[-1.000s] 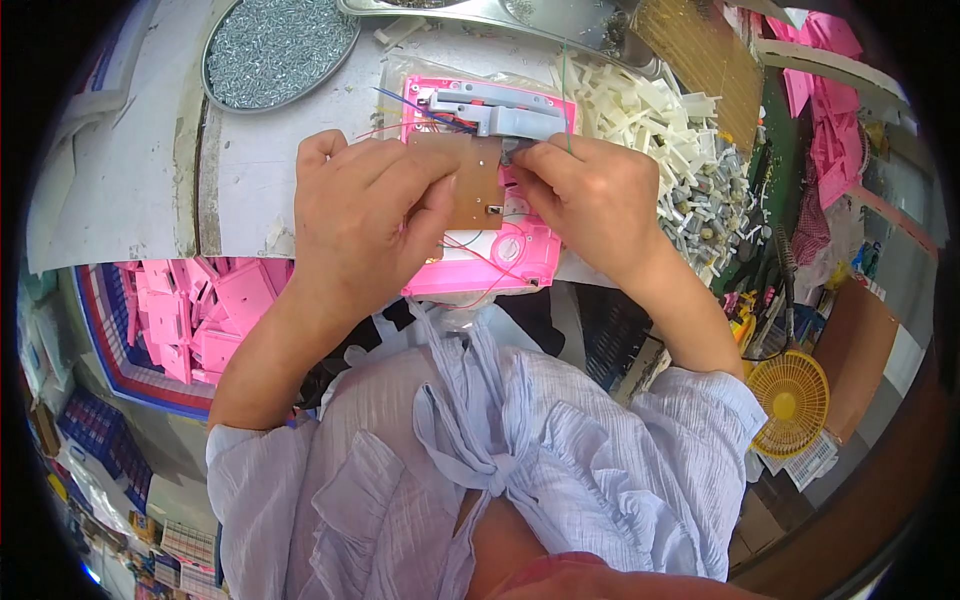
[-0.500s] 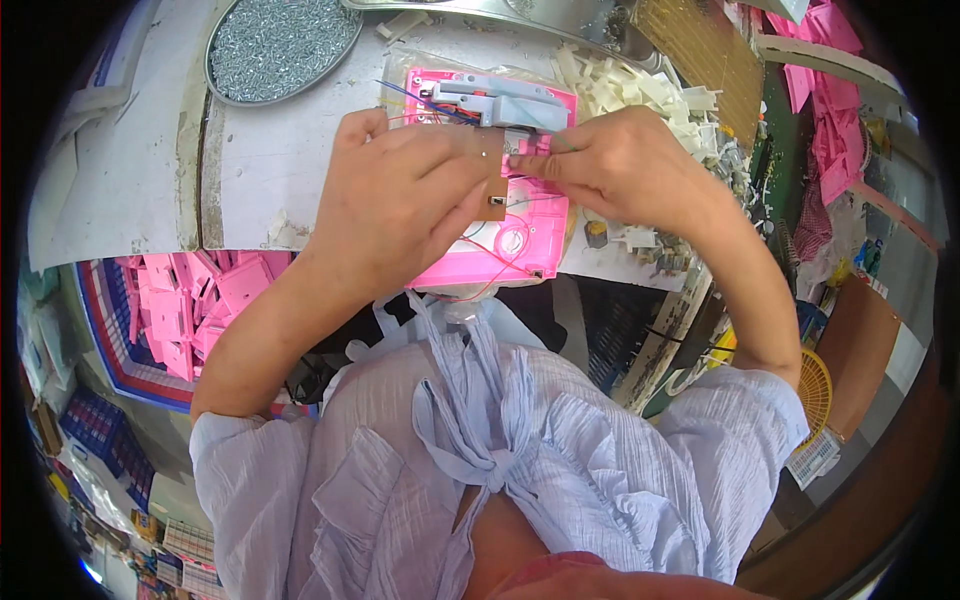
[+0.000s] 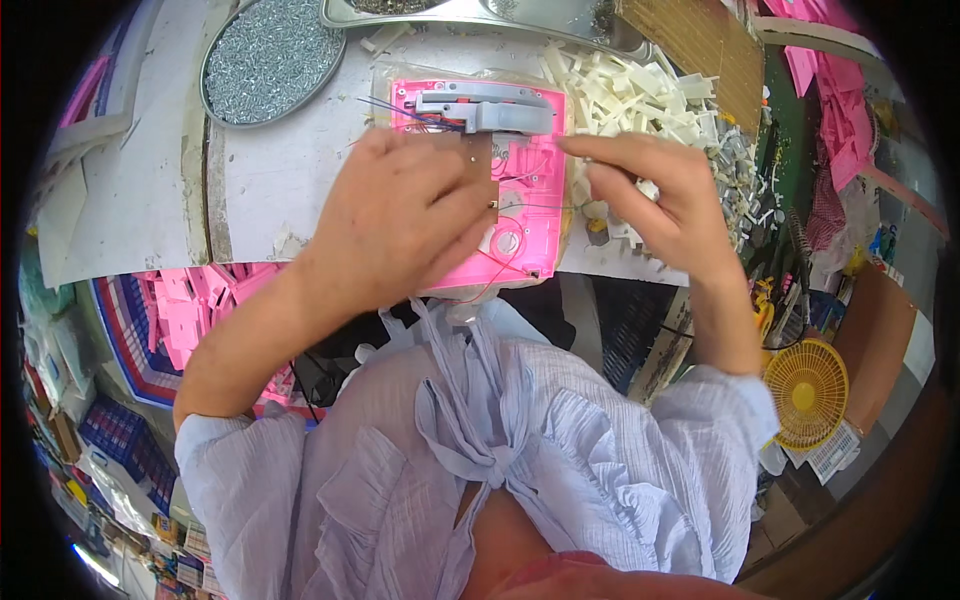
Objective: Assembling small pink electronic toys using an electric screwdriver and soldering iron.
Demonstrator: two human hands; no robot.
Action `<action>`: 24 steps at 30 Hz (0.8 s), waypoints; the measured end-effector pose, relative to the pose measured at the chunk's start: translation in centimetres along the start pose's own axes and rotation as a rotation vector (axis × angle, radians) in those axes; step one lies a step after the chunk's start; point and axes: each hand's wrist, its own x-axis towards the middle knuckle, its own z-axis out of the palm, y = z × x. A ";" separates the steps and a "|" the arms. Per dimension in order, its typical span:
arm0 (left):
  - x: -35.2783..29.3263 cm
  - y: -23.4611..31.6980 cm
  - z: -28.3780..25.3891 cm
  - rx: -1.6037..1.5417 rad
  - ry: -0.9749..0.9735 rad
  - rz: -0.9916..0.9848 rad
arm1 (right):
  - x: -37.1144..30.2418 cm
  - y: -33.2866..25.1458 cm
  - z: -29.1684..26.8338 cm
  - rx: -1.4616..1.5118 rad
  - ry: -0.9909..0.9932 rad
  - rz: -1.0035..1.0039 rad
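Observation:
A pink plastic housing (image 3: 545,225) lies open side up on the table, with a grey plastic mechanism (image 3: 515,118) across its far end. My left hand (image 3: 400,215) is closed over the housing's left side, its fingers gripping a brown circuit board (image 3: 482,160); its fingertips are partly hidden. Thin red, blue and dark wires run from the board's area into the housing. My right hand (image 3: 665,195) hovers by the housing's right edge, thumb and forefinger apart, with nothing visible held between them.
A round metal tray of small screws (image 3: 270,65) stands at far left. White plastic pieces (image 3: 640,95) are heaped right of the housing, beside a cardboard sheet (image 3: 700,45). Below the table's left edge, a basket (image 3: 130,345) holds pink parts. A yellow basket (image 3: 805,395) sits lower right.
My right hand has drawn back to the right from inside the housing, and its fingers have spread. My left hand stays on the circuit board. The view has shifted slightly.

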 end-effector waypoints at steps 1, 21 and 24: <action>-0.2 0.6 -0.2 -0.034 0.002 -0.004 | -1.9 -0.7 0.1 0.097 0.080 0.150; -4.4 5.3 2.6 0.010 -0.042 -0.019 | -4.7 -0.9 7.6 -0.374 0.142 -0.286; -4.4 5.2 3.1 -0.019 0.028 -0.012 | -4.7 -0.9 7.6 -0.329 0.145 -0.295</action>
